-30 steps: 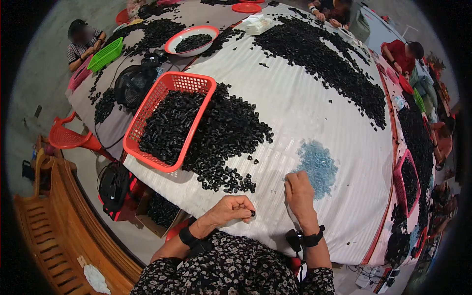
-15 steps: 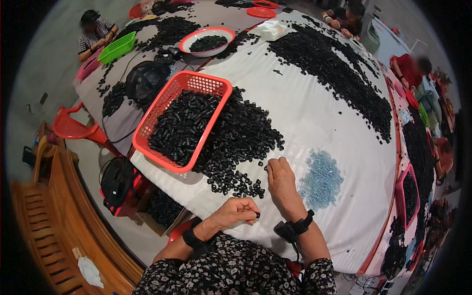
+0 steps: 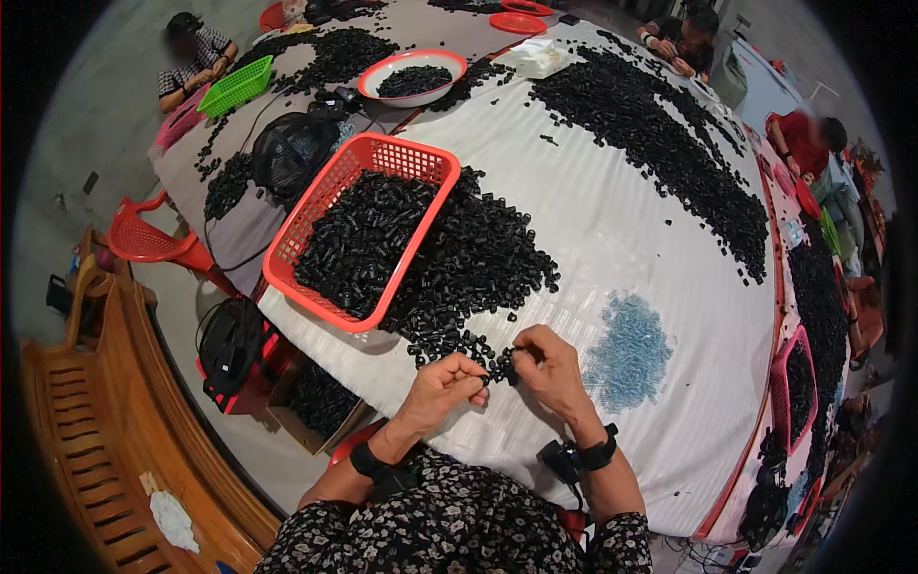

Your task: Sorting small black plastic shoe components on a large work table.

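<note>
My left hand [image 3: 442,392] is closed in a pinch on a small black plastic piece [image 3: 483,380], low over the white-covered table. To its right, my right hand [image 3: 553,371] has its thumb and finger pinched at the near edge of a loose pile of black pieces [image 3: 488,249]. Its fingertips hide whatever they hold. A red plastic basket [image 3: 316,304], filled with similar black pieces, stands left of the pile. Beside my right hand lies a patch of tiny pale-blue translucent bits [image 3: 629,354].
Another long black heap [image 3: 660,143] spreads across the far right. A red-rimmed white bowl [image 3: 449,96] and a green basket [image 3: 239,84] stand at the far left. Several people sit around the table. A wooden bench [image 3: 86,440] and a red chair [image 3: 143,239] are at left.
My right hand has drawn back toward me from the right edge of the pile, closer to my left hand. My left hand has moved slightly forward and left, still pinching a black piece.
</note>
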